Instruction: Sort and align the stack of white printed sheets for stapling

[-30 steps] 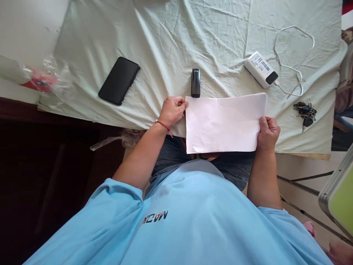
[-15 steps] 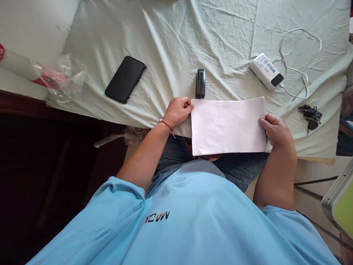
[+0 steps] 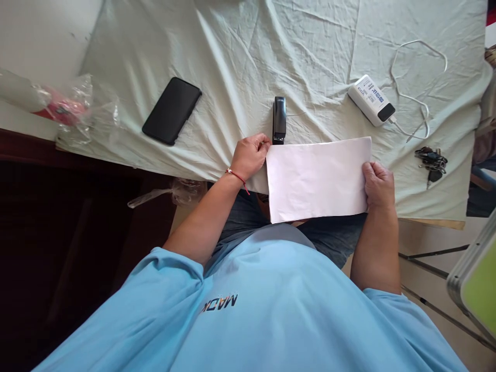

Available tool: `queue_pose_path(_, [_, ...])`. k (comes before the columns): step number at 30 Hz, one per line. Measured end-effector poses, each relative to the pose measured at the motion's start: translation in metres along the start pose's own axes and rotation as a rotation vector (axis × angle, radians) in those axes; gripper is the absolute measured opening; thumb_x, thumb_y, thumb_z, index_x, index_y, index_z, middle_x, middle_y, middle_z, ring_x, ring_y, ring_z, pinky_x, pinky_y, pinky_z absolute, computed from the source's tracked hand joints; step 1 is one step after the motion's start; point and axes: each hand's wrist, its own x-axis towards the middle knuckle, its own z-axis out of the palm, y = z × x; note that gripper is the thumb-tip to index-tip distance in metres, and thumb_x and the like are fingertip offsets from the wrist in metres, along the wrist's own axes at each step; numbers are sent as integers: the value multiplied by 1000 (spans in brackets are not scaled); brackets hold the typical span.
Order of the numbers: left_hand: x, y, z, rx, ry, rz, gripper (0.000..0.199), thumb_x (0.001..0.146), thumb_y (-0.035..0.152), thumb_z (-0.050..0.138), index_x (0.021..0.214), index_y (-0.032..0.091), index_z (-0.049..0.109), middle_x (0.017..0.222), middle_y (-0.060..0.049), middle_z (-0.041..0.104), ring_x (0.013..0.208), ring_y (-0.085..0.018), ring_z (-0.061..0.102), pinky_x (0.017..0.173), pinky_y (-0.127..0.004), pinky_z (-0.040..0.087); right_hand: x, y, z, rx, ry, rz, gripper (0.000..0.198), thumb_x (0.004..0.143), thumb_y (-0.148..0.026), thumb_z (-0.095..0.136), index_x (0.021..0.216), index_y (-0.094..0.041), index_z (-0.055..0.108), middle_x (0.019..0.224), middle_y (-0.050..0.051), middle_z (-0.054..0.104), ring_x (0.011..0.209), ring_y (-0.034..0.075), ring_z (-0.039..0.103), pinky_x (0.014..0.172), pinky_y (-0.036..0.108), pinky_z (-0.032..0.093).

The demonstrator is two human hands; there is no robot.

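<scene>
Between my two hands I hold a white stack of paper (image 3: 318,181) over the table's near edge and my lap. My left hand (image 3: 251,155) pinches its upper left corner. On the opposite side, my right hand (image 3: 378,185) is closed on the right edge, with the thumb on top. A black stapler (image 3: 279,120) lies on the cloth just beyond the paper's upper left corner, its near end close to the top edge and to my left fingers.
A pale green cloth (image 3: 240,57) covers the table. On it lie a black phone (image 3: 172,110) at left, a white power bank (image 3: 371,100) with a white cable (image 3: 411,97), and keys (image 3: 432,164) at right. A clear plastic bag (image 3: 77,111) is at the far left.
The paper has come slightly toward me, so more of the stapler's near end shows. My right hand has turned and moved inward along the right edge. My left hand keeps its pinch.
</scene>
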Motion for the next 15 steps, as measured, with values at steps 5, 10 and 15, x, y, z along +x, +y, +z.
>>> queue_pose_path(5, [7,-1,5,-50,13,-80,9,95,20,70,91,22,77,70,-1,71,72,-20,66,76,-34,54,5,10,4,-11,93,-4,39,87,-66,86,80,-29,77,71,-2,60,67,18,49,60,32,45])
queue_pose_path(10, [16,0,8,4,54,-107,3,93,20,73,95,21,75,79,-4,78,82,-23,73,87,-38,59,12,16,2,38,107,25,40,81,-67,90,78,-28,79,72,0,65,65,19,52,57,34,47])
queue_pose_path(15, [20,2,12,41,122,-72,8,101,27,73,108,23,74,82,-2,80,91,-24,78,95,-37,63,14,17,2,29,116,39,37,83,-62,89,79,-27,78,74,1,67,66,18,54,59,33,47])
